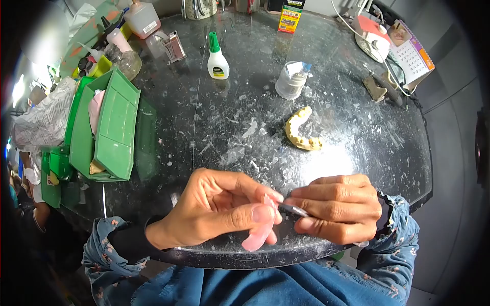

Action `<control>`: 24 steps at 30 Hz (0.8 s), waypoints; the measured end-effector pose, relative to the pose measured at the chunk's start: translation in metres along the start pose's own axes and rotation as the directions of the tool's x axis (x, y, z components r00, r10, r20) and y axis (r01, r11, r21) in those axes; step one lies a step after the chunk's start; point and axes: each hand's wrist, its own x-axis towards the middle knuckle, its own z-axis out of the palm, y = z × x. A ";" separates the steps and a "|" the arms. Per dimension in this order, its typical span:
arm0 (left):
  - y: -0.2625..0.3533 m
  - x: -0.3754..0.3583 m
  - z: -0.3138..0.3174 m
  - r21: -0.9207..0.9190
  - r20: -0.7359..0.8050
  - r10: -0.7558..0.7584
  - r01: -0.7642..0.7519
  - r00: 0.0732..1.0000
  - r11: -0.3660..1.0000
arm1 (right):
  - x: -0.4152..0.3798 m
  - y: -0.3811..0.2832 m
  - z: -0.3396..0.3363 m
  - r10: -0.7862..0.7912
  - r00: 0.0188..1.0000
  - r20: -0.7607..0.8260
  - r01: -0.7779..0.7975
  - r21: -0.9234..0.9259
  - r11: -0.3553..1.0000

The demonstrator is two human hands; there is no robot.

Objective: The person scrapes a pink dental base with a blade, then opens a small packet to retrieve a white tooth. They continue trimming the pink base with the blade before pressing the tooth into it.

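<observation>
Near the table's front edge, my left hand (224, 206) pinches a curved pink piece (259, 233) between thumb and fingers, its lower end hanging below the thumb. My right hand (339, 206) is closed round a slim dark metal tool (295, 209), whose end points left and meets the upper part of the pink piece. Most of the tool is hidden in the fingers. Beyond my right hand, a yellowish horseshoe-shaped dental model (297, 133) lies on the dark table.
Green bins (116, 137) stand at the left beside crumpled paper (45, 120). Farther back are a green-capped white bottle (218, 65), a clear jar (291, 84) and a yellow box (290, 19). A red-and-white device (371, 38) and a calendar (411, 57) are at the back right.
</observation>
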 end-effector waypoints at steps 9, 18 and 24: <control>0.002 0.002 -0.002 0.115 0.023 -0.052 0.049 0.998 0.992 | 0.000 0.000 -0.011 0.204 0.973 -0.109 -0.188 0.142 0.972; -0.001 0.005 -0.002 0.144 0.008 -0.050 0.049 0.999 0.988 | -0.003 0.003 0.009 0.018 0.993 -0.118 0.007 0.206 0.979; 0.004 0.003 -0.002 0.213 0.101 -0.092 0.069 0.991 0.975 | -0.004 0.007 -0.003 0.090 0.984 -0.156 -0.074 0.104 0.992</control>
